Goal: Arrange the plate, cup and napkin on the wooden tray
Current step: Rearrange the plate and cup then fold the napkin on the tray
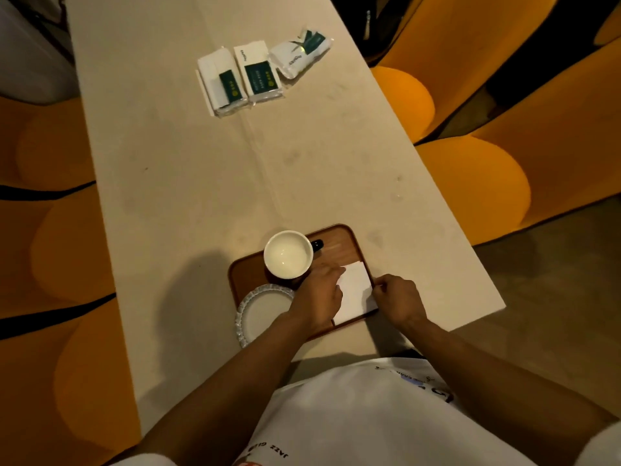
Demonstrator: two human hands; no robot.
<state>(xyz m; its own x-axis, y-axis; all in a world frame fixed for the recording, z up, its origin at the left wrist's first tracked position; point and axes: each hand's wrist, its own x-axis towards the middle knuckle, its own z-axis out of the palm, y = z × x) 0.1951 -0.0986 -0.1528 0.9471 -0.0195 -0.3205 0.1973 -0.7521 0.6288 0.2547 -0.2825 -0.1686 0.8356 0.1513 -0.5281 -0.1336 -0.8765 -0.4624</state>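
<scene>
A wooden tray (pixel 339 242) with rounded corners lies near the table's front edge. On its far left part stands a cup (pixel 288 253), white inside with a dark handle. A white fluted plate (pixel 260 309) sits at the tray's near left corner, overhanging its edge. A white folded napkin (pixel 356 292) lies on the tray's right side. My left hand (pixel 317 297) rests on the napkin's left edge, partly over the plate. My right hand (pixel 398 299) pinches the napkin's right edge at the tray's rim.
Three white tissue packs with green labels (pixel 258 74) lie far up the long beige table (pixel 201 183). Orange rounded seats (pixel 480 183) flank the table on both sides. The table's right edge runs close to the tray.
</scene>
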